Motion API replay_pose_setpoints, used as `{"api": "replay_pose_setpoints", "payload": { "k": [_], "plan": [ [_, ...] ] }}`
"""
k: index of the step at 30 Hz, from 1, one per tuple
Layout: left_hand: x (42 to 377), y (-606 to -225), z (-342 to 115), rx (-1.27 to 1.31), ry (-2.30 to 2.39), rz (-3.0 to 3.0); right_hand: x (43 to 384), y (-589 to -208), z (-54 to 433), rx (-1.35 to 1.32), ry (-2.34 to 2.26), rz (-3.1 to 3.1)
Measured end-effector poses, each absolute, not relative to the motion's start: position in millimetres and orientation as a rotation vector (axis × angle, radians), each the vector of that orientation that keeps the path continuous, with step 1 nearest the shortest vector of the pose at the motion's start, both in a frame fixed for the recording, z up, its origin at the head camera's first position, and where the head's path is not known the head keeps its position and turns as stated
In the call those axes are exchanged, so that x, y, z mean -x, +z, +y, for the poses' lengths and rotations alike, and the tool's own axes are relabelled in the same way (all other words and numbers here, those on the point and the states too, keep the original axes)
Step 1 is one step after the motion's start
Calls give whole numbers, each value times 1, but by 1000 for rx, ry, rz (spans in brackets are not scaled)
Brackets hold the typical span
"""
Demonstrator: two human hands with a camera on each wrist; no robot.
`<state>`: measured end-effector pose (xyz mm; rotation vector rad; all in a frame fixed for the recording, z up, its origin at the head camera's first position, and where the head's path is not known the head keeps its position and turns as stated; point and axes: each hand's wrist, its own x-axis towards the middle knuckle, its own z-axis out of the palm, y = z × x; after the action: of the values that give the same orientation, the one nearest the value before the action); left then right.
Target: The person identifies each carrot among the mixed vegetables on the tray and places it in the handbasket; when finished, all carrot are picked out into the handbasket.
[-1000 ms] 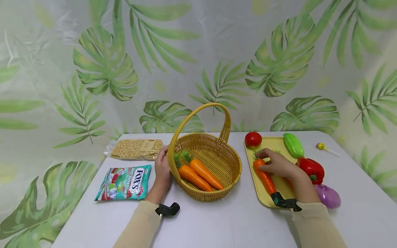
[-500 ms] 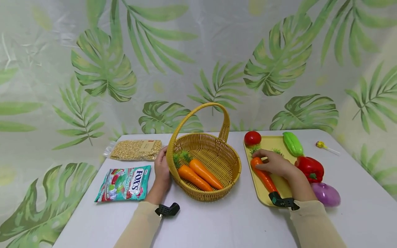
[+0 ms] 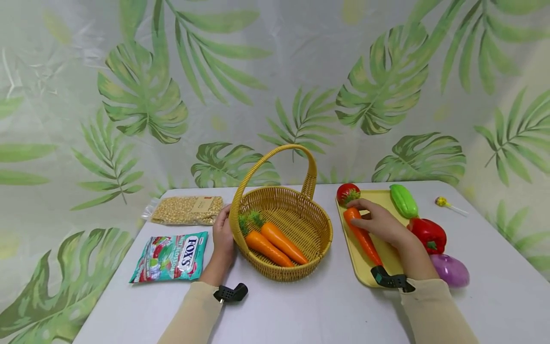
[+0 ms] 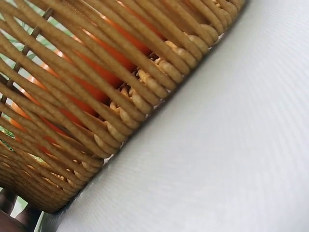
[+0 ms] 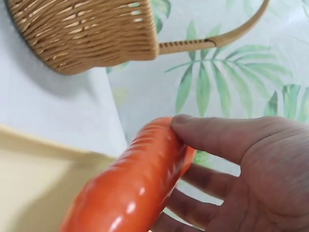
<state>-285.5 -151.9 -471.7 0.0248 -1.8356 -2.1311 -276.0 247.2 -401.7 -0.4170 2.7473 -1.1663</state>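
My right hand pinches an orange carrot near its leafy end, thumb on one side and fingers on the other. The carrot slants over the yellow tray, its green tuft overlapping a red tomato at the far left corner. In the right wrist view the thumb presses the carrot's thick end. My left hand rests against the outer left side of a woven basket; its thumb is hidden. Two carrots lie inside the basket, their orange showing through the weave in the left wrist view.
A bag of yellow kernels and a teal FOX'S candy bag lie on the left. Around the tray's right side are a green vegetable, a red bell pepper, a purple vegetable and a lollipop.
My right hand has moved slightly left and up with the carrot, whose leafy end now overlaps the tomato. The left hand stays at the basket.
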Motion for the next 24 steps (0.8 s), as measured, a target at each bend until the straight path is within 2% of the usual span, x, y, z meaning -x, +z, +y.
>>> {"api": "replay_pose_setpoints", "payload": {
  "k": [8,18,24],
  "plan": [
    [283,-469,-152,-30,-2138,-1840,274,-392,242,427,-1172,2821],
    [285,-472,-152,-21,-2136,-1841,271,-381,234,389,-1420,2856],
    [284,-469,-152,-24,-2147,-1838,266,-368,221,524,-1588,2891]
  ]
}}
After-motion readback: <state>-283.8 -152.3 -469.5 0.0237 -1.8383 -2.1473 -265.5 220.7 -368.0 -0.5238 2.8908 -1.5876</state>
